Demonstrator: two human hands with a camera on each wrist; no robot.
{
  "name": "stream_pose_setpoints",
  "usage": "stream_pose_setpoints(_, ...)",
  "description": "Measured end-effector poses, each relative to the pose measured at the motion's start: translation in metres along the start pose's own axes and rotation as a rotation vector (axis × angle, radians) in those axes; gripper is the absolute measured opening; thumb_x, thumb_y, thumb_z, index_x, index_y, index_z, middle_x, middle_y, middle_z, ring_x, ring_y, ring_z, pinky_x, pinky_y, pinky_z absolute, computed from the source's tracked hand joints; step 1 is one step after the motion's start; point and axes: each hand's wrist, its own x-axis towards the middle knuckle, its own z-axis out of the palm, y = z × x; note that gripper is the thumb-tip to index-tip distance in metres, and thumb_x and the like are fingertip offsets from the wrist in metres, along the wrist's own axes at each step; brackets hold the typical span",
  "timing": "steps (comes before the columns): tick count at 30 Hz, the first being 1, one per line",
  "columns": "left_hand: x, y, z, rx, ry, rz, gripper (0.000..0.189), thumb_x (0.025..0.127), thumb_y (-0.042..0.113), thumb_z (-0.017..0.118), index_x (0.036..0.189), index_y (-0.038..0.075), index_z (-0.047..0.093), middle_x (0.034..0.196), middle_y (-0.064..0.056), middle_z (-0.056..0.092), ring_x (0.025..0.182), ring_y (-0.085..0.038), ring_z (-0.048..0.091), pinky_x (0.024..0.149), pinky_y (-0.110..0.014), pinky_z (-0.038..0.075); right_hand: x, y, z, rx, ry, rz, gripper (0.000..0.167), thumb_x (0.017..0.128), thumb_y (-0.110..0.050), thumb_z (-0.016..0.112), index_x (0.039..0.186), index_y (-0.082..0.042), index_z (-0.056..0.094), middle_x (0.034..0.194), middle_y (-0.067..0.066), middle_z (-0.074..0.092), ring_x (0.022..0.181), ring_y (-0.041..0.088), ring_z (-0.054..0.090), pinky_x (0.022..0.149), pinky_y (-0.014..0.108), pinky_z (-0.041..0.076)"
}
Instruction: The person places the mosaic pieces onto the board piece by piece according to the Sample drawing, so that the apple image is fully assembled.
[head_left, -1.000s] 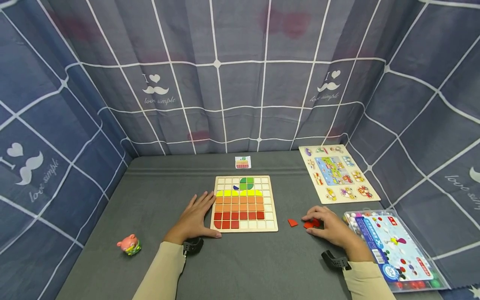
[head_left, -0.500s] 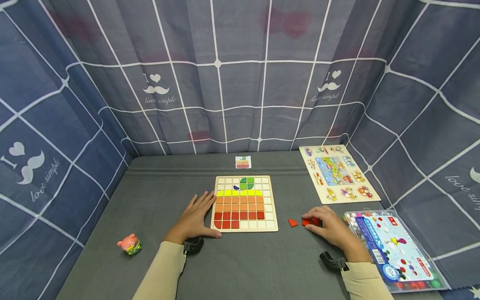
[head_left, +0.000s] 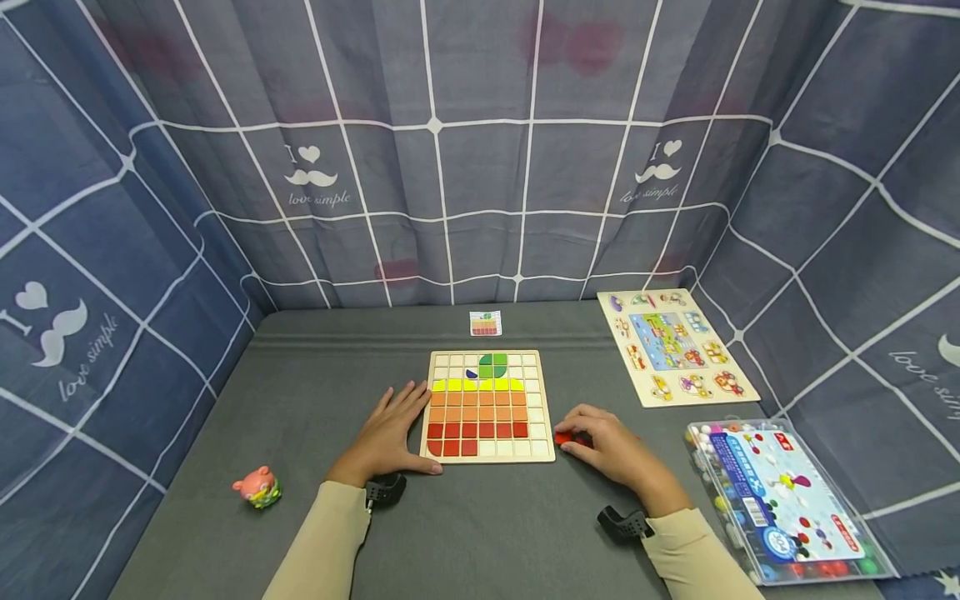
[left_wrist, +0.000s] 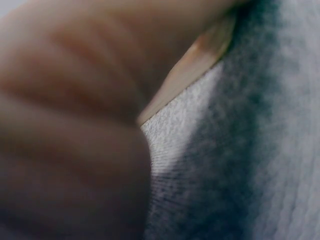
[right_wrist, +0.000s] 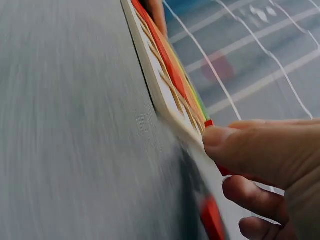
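A wooden grid board [head_left: 542, 400] lies on the table, filled with rows of red, orange and yellow tiles, plus green and blue pieces near its top. The left hand [head_left: 386, 433] rests with spread fingers along the board's left edge; in the left wrist view its skin [left_wrist: 70, 100] hides most of the board. Just off the board's right edge, the right hand [head_left: 611, 446] pinches a red tile [right_wrist: 224, 171] between thumb and index finger. Another red piece [right_wrist: 212, 219] lies on the table below that hand, mostly hidden in the head view.
Behind the board is a small picture card [head_left: 486, 323]. A wooden picture puzzle [head_left: 633, 379] lies at the back right, and a clear box of colored balls [head_left: 817, 508] at the front right. A pink pig figurine [head_left: 258, 487] stands on the left. Grid-patterned curtains [head_left: 480, 167] surround the table.
The right hand has moved left from the loose red pieces to the board's right edge, now pinching a red tile. The left hand has stayed in place.
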Motion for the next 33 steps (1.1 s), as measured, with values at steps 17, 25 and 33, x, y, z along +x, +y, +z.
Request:
stream_pose_setpoints(17,0.001,0.001,0.0,0.024,-0.012,-0.016,0.143,0.06,0.089,0.08,0.167,0.007,0.031,0.172,-0.009,0.023,0.159,-0.031,0.015,0.126,-0.057,0.002,0.069,-0.052,0.072,-0.027,-0.079,-0.245,0.011,0.089,-0.006,0.087,0.094,-0.011,0.079,0.099,0.0,0.066,0.094,0.013,0.062,0.083,0.027,0.054)
stream_pose_setpoints(25,0.0,0.001,0.001,0.034,-0.01,-0.022,0.143,0.059,0.089,0.079,0.166,0.007,0.032,0.172,-0.011,0.024,0.158,-0.032,0.016,0.125,-0.058,0.002,0.072,-0.056,0.078,-0.089,-0.076,-0.25,0.006,0.09,-0.006,0.085,0.09,-0.01,0.08,0.099,-0.002,0.066,0.094,0.017,0.061,0.084,0.032,0.054)
stream_pose_setpoints(33,0.001,0.0,0.001,0.025,-0.01,-0.008,0.143,0.06,0.089,0.079,0.167,0.007,0.031,0.172,-0.01,0.023,0.158,-0.031,0.015,0.125,-0.057,0.002,0.065,-0.048,0.073,-0.075,0.018,-0.259,0.007,0.089,-0.008,0.086,0.091,-0.011,0.08,0.098,-0.002,0.065,0.095,0.017,0.06,0.084,0.033,0.053)
